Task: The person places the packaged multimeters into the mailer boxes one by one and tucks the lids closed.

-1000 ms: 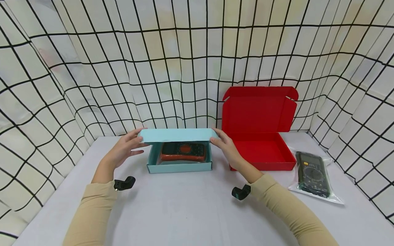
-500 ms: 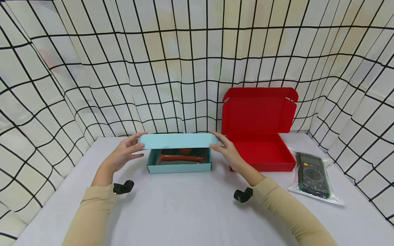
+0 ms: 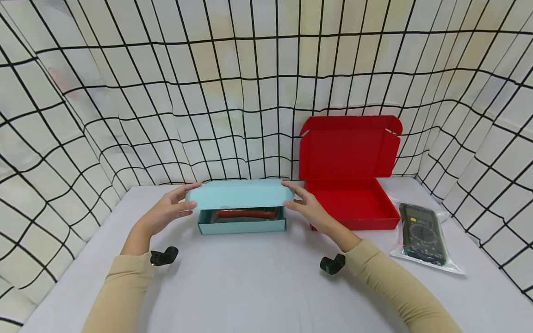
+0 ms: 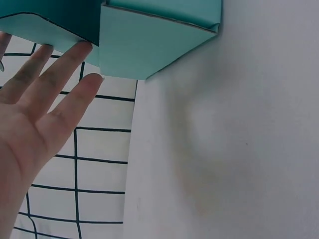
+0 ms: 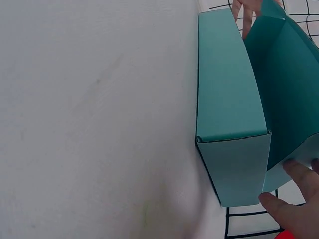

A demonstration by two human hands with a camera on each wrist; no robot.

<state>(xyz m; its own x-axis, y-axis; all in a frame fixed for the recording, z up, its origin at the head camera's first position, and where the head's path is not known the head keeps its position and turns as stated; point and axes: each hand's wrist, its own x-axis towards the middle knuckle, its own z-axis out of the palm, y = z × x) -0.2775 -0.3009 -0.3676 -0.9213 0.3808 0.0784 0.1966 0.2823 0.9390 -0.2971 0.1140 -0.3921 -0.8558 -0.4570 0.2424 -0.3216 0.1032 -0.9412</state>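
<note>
A light blue cardboard box [image 3: 241,226] sits on the table, its hinged lid [image 3: 239,195] tilted partly down over it. Through the gap at the front shows the reddish-orange edge of a bagged device [image 3: 247,213]; the rest is hidden under the lid. My left hand [image 3: 168,209] holds the lid's left end, thumb low at the front edge and index finger on top. In the left wrist view its other fingers [image 4: 55,74] stretch along the side flap. My right hand [image 3: 310,208] holds the right end the same way, between thumb and fingers.
Right of the blue box stands a red cardboard box [image 3: 354,203], its lid raised against the back. Beside it lies a dark multimeter [image 3: 422,233] in a clear bag. White cloth walls [image 3: 233,92] with black grid lines enclose the white table [image 3: 250,286].
Both hands have swung the blue lid downward and toward me. The device's dial and dark face, visible earlier, are now covered. The red box and bagged multimeter stay put.
</note>
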